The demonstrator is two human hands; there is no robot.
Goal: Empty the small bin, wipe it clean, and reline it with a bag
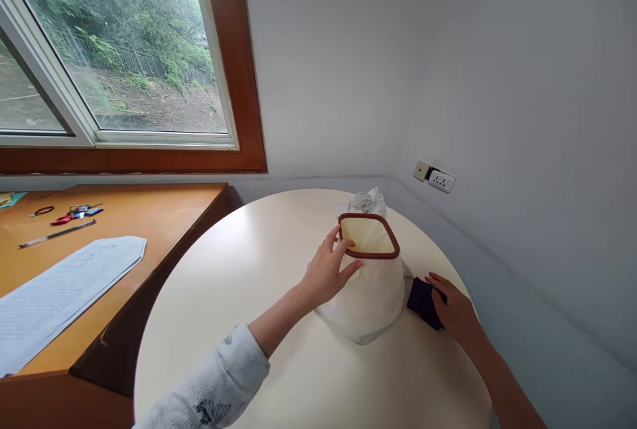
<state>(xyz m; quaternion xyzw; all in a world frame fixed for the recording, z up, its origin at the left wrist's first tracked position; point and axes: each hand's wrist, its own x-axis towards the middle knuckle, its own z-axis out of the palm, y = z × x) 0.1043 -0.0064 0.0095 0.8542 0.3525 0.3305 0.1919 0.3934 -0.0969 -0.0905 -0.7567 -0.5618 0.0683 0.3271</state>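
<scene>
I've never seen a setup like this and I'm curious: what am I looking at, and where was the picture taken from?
There is no machine here, just a person's two bare hands. The single picture comes from a camera worn on their head, looking forward and down.

On the round, pale table stands a whitish container with a brown rim. The left hand has its fingers at that rim. The right hand touches a dark purple item, perhaps folded cloth; how firmly either hand grips is unclear. Behind the container lies something crumpled and whitish.

To the left, a wooden desk bears papers, a pen-like stick and some small colored items.
</scene>
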